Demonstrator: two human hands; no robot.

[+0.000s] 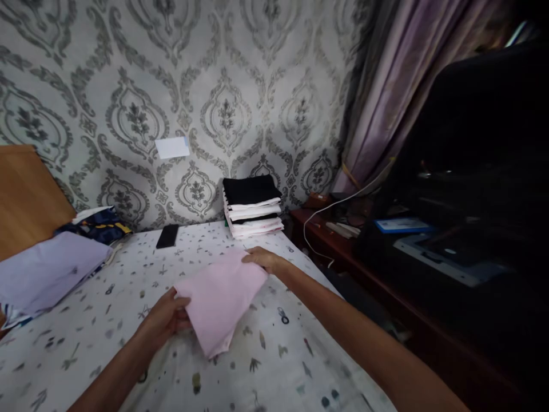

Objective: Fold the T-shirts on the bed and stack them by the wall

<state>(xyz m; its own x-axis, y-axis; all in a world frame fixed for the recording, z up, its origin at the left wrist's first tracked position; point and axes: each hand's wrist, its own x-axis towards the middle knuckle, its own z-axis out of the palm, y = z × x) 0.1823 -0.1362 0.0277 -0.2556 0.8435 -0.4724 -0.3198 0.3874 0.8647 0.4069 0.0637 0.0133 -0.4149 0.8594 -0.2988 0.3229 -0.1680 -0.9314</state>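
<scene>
A pink folded cloth [225, 297] hangs between my two hands over the patterned bed sheet [240, 377]. My left hand [171, 312] pinches its left corner, thumb on top and fingers beneath. At its upper right edge, my right hand [261, 259] grips the fabric between thumb and fingers. The cloth's lower corner points toward me. Beyond it, against the wall, stands a stack of folded clothes [253, 214] in white and pale pink with black on top.
A black phone [167, 236] lies near the wall. Lilac cloth [51, 272] and dark patterned clothing [100, 224] are at the left, beside a wooden board [32, 200]. On the right, a dark red table [326, 234] holds a white cable [305, 229] and small items.
</scene>
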